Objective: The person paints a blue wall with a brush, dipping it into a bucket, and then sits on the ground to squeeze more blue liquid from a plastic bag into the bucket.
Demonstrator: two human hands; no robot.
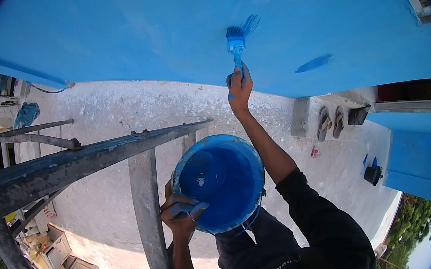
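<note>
A person in a dark long-sleeved top, in the head camera's view, grips a paintbrush (236, 42) in the right hand (240, 89), the fingers closed around its handle just above the center of the frame. The bristles point toward the upper edge at a blue wall (123, 38), just beside a darker streak (251, 24); whether they touch the surface cannot be told. A second dark streak (314, 62) marks the wall at upper right. At center, the left hand (179, 211) clasps the lower-left rim of a round bucket (255, 156), its thumb lying over the edge, with blue paint (225, 211) inside. A worn metal frame (79, 161) crosses the left side of the frame, one upright near the left hand. On pale, speckled concrete (106, 207), a pair of sandals (324, 122) sits at right, with a small black container (373, 175) below them, near the right edge.
</note>
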